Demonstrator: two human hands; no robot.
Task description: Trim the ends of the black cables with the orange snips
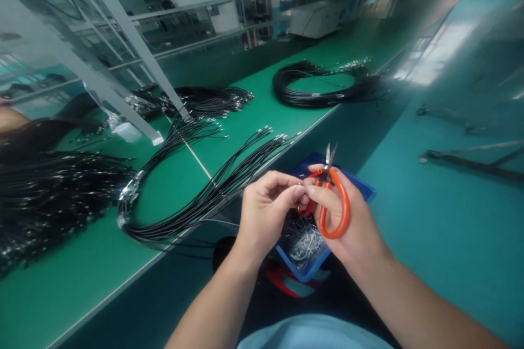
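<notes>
Scissors with orange handles (345,210) rest in my right hand (356,218), blades pointing up and away and slightly apart. My right thumb and forefinger meet the fingertips of my left hand (262,212), which is closed in a pinch. A thin black cable (223,222) runs from the table behind my left hand and seems to end in that pinch; its tip is hidden by the fingers. Below both hands sits a blue bin (305,272) holding a tangle of clear and silvery scraps (307,242).
On the green table (184,174) to the left lies a curved bundle of black cables (164,229) with metal tips. A coiled bundle (311,99) lies farther back, and a large pile (53,196) at far left. A grey frame post (131,38) crosses the table.
</notes>
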